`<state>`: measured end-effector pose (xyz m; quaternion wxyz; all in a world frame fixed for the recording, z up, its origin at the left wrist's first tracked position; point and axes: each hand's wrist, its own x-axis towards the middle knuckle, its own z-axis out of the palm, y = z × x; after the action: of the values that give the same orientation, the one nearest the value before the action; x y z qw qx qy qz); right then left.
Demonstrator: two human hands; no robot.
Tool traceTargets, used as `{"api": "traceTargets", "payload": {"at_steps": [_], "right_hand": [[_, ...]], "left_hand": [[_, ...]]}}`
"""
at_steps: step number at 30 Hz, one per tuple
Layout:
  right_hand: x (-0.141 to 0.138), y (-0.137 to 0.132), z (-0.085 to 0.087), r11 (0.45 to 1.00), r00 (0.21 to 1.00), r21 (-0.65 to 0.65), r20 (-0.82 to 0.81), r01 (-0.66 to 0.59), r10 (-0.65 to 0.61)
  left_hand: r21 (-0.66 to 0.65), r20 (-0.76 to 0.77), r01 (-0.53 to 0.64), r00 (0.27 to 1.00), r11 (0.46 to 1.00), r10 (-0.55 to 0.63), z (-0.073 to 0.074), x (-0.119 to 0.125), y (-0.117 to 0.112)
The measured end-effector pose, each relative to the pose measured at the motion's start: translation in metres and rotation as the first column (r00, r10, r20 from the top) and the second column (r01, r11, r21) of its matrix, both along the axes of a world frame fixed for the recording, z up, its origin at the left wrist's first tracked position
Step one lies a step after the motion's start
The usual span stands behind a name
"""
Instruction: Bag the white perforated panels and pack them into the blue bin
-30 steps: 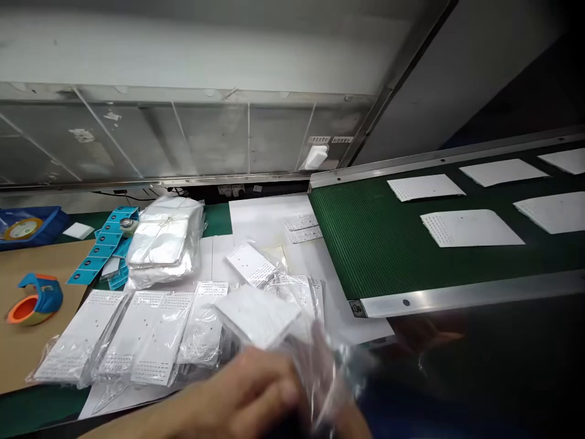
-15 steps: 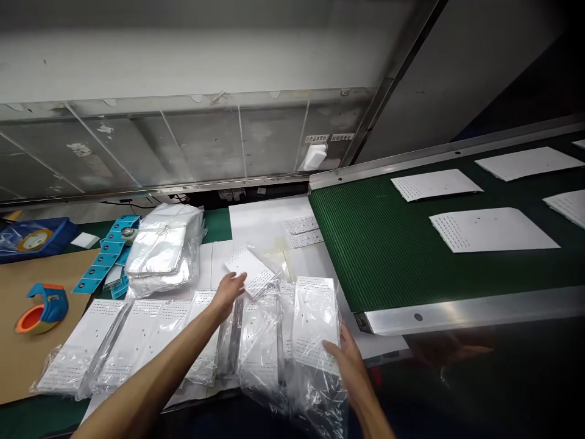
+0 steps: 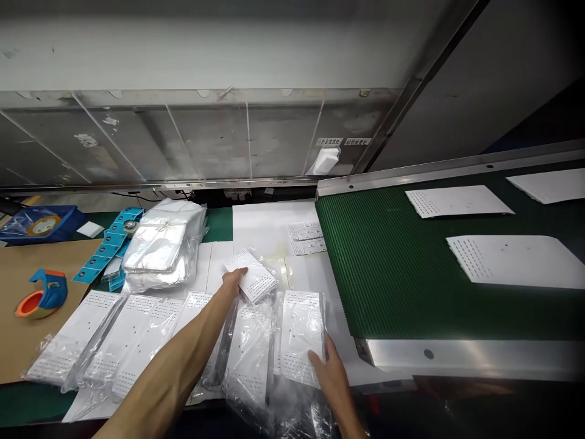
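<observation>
My left hand (image 3: pixel 233 281) reaches forward and pinches the near corner of a small bagged white perforated card (image 3: pixel 253 275) that lies askew on the white paper (image 3: pixel 265 219). My right hand (image 3: pixel 329 373) lies flat, fingers stretched, on the lower right corner of a bagged white card pack (image 3: pixel 301 326). Another bagged pack (image 3: pixel 250 347) sits just left of it, between my two arms.
Several more bagged packs (image 3: pixel 91 335) lie in a row at the left. Behind them are a pile of clear bags (image 3: pixel 162 244), blue labels (image 3: pixel 107 247), a tape dispenser (image 3: pixel 41 292) and a blue tray (image 3: pixel 36 222). White sheets (image 3: pixel 516 259) ride a green conveyor (image 3: pixel 388 262) at the right.
A second ago both hands were close to me, blurred, holding a bagged pack. That pack now lies on the table; my left hand has reached the small card and closed on it.
</observation>
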<state>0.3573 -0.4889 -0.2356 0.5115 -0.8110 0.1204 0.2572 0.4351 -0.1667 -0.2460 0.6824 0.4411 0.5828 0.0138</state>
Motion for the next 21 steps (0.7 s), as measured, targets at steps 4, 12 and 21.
{"api": "traceTargets", "payload": {"at_steps": [4, 12, 21], "right_hand": [[0.003, 0.003, -0.003, 0.997, 0.998, -0.057, -0.044, -0.048, 0.046], [0.001, 0.002, 0.001, 0.991, 0.989, -0.075, -0.1, -0.114, 0.106], [-0.008, 0.019, -0.004, 0.949, 0.982, -0.267, 0.037, -0.167, 0.183]], "left_hand": [[-0.136, 0.082, 0.022, 0.997, 0.99, -0.011, -0.003, 0.001, 0.003], [-0.133, 0.406, 0.13, 0.912, 0.983, -0.066, 0.04, -0.007, 0.03], [-0.126, 0.342, 0.453, 0.855, 0.883, -0.39, 0.082, -0.114, -0.022]]}}
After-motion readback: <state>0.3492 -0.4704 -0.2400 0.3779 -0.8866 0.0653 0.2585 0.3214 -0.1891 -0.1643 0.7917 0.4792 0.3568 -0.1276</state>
